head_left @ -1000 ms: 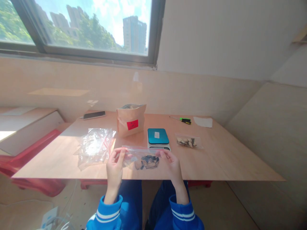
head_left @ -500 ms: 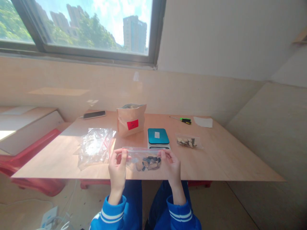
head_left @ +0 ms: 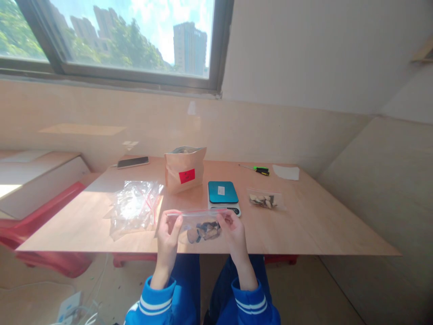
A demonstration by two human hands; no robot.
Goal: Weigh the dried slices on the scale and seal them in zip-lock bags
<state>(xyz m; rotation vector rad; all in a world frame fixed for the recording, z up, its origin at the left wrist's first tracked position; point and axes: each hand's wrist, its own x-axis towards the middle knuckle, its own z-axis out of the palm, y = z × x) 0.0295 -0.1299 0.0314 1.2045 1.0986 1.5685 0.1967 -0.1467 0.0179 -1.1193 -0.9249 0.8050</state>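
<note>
Blue striped sleeves lead up to the person's two bare hands, which hold a clear zip bag point(head_left: 199, 225) between them over the near edge of the wooden table point(head_left: 304, 225). The left hand point(head_left: 168, 237) pinches the bag's left end, its fingertips point(head_left: 178, 221) closed just under the red zip strip, and the right hand point(head_left: 233, 232) pinches the right end the same way, so the bag hangs stretched between the two grips. Dark and pale pieces sit in the bag's lower part, between the fingers of both hands. Just beyond the right fingers stands a small scale with a teal top point(head_left: 223, 193), nearly touching the bag's upper edge in this view. Beyond the left fingers lies a heap of empty clear bags point(head_left: 133, 205). Farther right of the scale lies a second filled bag point(head_left: 264, 199). Beyond these stands a brown paper pouch with a red label point(head_left: 184, 169), and at the far edge lie a phone point(head_left: 132, 162), a green-handled screwdriver point(head_left: 259, 170) and a white sheet point(head_left: 286, 172).
</note>
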